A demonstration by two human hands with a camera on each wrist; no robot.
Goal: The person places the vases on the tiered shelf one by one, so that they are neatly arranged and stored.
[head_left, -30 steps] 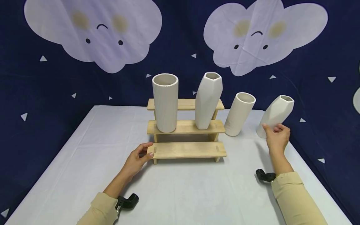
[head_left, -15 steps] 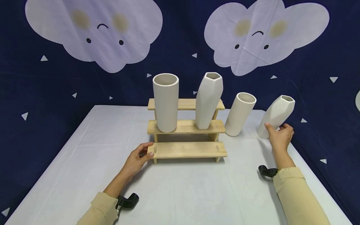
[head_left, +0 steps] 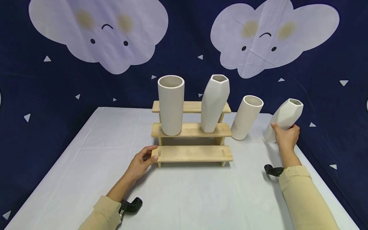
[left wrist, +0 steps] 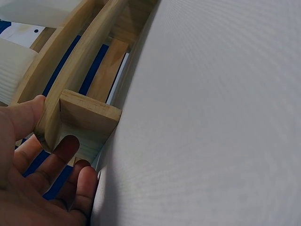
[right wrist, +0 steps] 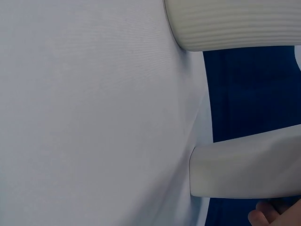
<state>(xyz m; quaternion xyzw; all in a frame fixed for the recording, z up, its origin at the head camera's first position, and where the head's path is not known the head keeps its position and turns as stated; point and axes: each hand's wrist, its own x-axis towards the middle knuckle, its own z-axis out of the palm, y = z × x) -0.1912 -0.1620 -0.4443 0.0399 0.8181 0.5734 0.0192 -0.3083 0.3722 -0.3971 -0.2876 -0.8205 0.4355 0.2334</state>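
On the right of the table, my right hand holds a white faceted vase, thumb at its left side and fingers round the right; in the right wrist view only some fingertips show beside that vase. My left hand grips the left end of the lowest board of a wooden three-step stand. In the left wrist view its thumb lies on the board, the other fingers curled below. A tall ribbed vase and a tall faceted vase stand upright on the middle step.
A shorter ribbed vase stands on the table between the stand and the right-hand vase. White cloth covers the table. Behind it hangs a dark blue curtain with clouds. Each wrist wears a black camera mount.
My right hand has gone from touching the faceted vase's front with curled fingers, through spreading them, to holding it around its sides. The left hand and the stand keep their places.
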